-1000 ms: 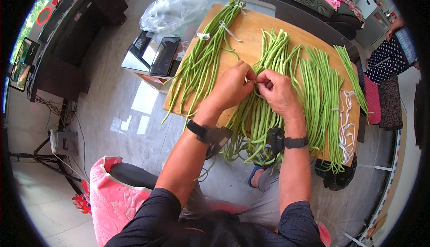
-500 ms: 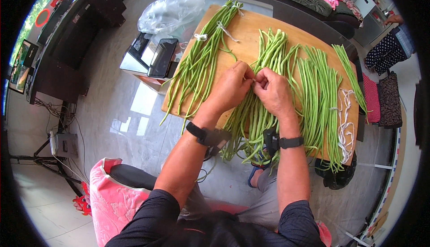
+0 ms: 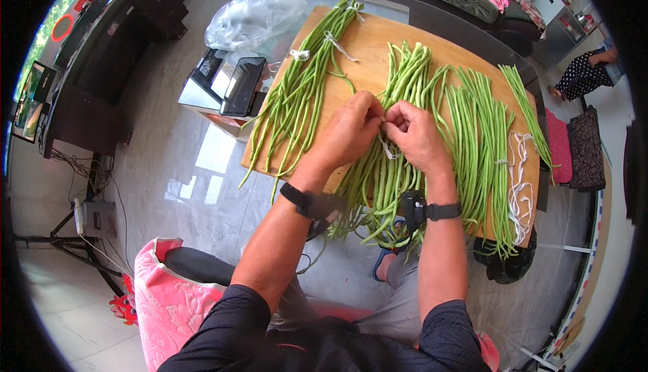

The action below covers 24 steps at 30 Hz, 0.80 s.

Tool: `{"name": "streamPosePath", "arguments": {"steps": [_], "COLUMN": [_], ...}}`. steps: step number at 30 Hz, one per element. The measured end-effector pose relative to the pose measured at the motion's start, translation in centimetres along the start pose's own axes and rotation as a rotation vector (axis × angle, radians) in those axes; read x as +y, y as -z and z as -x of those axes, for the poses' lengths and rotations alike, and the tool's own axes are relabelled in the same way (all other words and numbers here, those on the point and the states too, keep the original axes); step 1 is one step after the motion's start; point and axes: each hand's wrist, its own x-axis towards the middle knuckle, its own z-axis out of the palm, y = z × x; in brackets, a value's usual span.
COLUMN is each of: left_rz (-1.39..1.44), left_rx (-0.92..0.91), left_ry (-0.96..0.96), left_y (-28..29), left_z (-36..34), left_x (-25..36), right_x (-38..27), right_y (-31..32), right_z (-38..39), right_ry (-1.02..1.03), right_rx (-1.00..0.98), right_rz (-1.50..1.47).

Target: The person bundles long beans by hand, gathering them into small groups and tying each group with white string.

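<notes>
My left hand (image 3: 349, 128) and my right hand (image 3: 414, 134) meet over the middle bundle of green long beans (image 3: 409, 68). The fingertips of both are pinched together on a thin white string (image 3: 389, 148), part of which shows below them across the beans. Whether it is knotted is hidden by the fingers. To the left lie long beans (image 3: 297, 112) bound near the top with white string ties (image 3: 300, 55). Another bundle of long beans (image 3: 480, 136) rests on the right, with a few separate long beans (image 3: 525, 112) beyond it. Loose white strings (image 3: 520, 193) lie near the right edge.
Everything lies on a wooden board (image 3: 378, 31). Left of it stand a phone (image 3: 244, 87), a box (image 3: 202, 92) and a clear plastic bag (image 3: 256, 18). A black bag (image 3: 507, 264) hangs below the right corner. Another person (image 3: 586, 75) is at the far right.
My right hand has turned slightly and shifted a little right, and more white string shows beneath the fingers. The person at the far right has moved. The bundles stay in place.
</notes>
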Motion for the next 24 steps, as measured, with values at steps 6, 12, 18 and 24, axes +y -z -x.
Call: {"name": "streamPosePath", "arguments": {"steps": [6, 12, 18, 24], "left_rz": [0.106, 0.121, 0.222, 0.232], "left_rx": [-0.092, -0.101, -0.112, -0.068], "left_ry": [0.044, 0.101, 0.15, 0.2], "left_y": [1.1, 1.5, 1.2, 0.7], "left_z": [0.0, 0.0, -0.2, -0.3], "left_x": [-0.2, 0.2, -0.2, -0.6], "right_x": [-1.3, -1.0, -0.8, -1.4], "right_y": [-1.0, -1.9, -2.1, -2.3], "right_z": [0.3, 0.4, 0.6, 0.9], "right_ry": [-0.029, 0.101, 0.109, 0.156], "right_rx": [0.068, 0.149, 0.17, 0.183], "right_rz": [0.157, 0.304, 0.271, 0.238]}}
